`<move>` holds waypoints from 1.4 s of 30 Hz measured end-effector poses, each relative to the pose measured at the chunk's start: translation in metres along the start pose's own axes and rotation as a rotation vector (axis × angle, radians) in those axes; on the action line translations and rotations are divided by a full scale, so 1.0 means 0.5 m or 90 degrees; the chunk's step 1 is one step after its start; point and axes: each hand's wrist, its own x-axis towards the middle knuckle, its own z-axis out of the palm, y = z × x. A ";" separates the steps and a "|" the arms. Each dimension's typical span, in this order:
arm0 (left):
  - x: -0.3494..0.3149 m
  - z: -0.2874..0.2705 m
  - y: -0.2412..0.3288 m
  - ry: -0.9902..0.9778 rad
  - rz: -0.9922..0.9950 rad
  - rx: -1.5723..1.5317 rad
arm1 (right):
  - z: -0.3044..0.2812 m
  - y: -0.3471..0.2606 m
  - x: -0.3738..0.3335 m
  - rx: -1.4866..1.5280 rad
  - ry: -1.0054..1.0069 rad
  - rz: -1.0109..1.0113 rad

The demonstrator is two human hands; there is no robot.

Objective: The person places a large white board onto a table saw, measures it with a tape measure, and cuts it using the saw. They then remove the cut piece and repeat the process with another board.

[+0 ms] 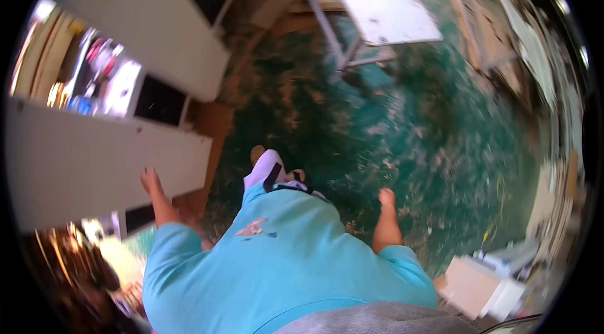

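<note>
My left hand is over a long pale panel of a cabinet-like piece at the left. Its fingers are slightly apart and nothing shows in them; whether they touch the panel, I cannot tell. My right hand hangs beside my body above the green floor. Its fingers point down and are blurred, so their pose is hidden, and no object shows in it.
A second pale panel stands farther off at the left. Ahead is a white-topped table on a metal frame. Boards lean along the right side. Light-coloured boxes lie at the lower right. Worn patches and scraps mark the floor.
</note>
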 end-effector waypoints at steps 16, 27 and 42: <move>-0.721 0.979 0.869 -0.649 0.420 0.299 | -0.566 -0.404 0.316 0.073 0.352 -0.163; -1.688 1.401 1.756 -0.971 0.984 0.021 | -0.501 0.223 0.147 -0.258 -0.054 0.403; -1.656 1.817 2.057 -0.858 0.486 0.083 | -1.476 -0.711 1.642 -0.066 0.236 -0.057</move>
